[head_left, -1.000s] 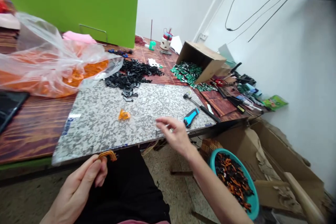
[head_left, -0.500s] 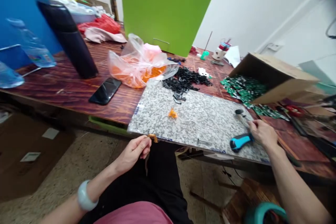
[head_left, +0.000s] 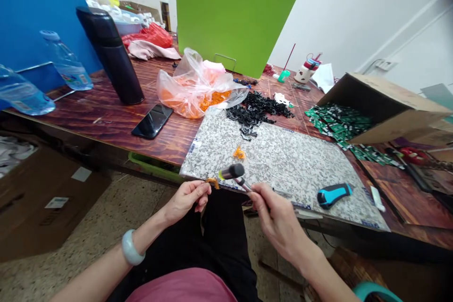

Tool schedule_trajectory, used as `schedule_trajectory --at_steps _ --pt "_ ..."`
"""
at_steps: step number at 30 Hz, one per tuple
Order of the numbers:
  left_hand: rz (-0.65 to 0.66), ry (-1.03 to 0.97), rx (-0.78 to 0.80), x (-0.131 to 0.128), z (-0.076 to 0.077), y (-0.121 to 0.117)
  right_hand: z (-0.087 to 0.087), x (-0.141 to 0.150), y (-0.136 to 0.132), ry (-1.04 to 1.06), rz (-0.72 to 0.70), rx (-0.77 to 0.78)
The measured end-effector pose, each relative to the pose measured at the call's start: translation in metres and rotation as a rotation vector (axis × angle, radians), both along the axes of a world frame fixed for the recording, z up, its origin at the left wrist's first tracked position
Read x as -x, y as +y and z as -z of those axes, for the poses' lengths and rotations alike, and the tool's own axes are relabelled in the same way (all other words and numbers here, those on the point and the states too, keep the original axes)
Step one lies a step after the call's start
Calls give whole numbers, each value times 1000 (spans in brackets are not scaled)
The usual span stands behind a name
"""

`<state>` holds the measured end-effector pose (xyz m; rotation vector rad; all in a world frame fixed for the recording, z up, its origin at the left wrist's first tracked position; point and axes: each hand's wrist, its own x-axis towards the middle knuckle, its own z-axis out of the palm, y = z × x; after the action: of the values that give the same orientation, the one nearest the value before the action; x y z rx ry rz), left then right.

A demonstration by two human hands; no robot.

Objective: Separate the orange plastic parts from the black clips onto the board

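Observation:
Pinched between thumb and fingers of my left hand [head_left: 189,198] is a small amber bent plastic piece [head_left: 213,182], at the front edge of the speckled stone slab [head_left: 297,151]. My right hand [head_left: 274,214] grips a small mallet [head_left: 232,171] by its thin handle. The mallet's head, dark with a yellow-green end, hovers just right of the amber piece, apart from it. An orange translucent part [head_left: 239,153] lies on the slab beyond. To the right rests a blue and black electric screwdriver-like tool [head_left: 333,195], touched by neither hand.
A heap of black parts [head_left: 256,108] spreads over the slab's back edge. Left of it are a plastic bag of orange parts [head_left: 191,89], a phone [head_left: 153,121] and a dark flask [head_left: 115,61]. A tipped cardboard box [head_left: 385,99] spills green circuit boards [head_left: 343,122] on the right.
My right hand has picked the mallet up from the slab's right side and swung it left beside the amber piece. My left hand keeps its pinch. The view has shifted slightly.

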<state>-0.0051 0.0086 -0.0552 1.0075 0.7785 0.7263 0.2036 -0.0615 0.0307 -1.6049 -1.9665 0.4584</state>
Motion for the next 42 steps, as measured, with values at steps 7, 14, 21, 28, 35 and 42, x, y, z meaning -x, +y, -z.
schedule_trajectory --at_steps 7,14,21,28,35,42 --pt "-8 -41 14 -1 1 0 7 5 7 -119 12 32" --pt "-14 -56 26 -1 1 -1 -8 9 -6 35 61 -246" --pt "-18 -54 34 -1 -1 -1 -3 4 5 11 78 -87" --pt "-4 -35 33 -2 1 -1 -7 17 7 54 25 -214" --pt "50 3 -16 1 4 -1 11 3 24 -42 94 -57" --pt "138 8 -161 7 -7 -7 -18 -82 35 -180 504 -271"
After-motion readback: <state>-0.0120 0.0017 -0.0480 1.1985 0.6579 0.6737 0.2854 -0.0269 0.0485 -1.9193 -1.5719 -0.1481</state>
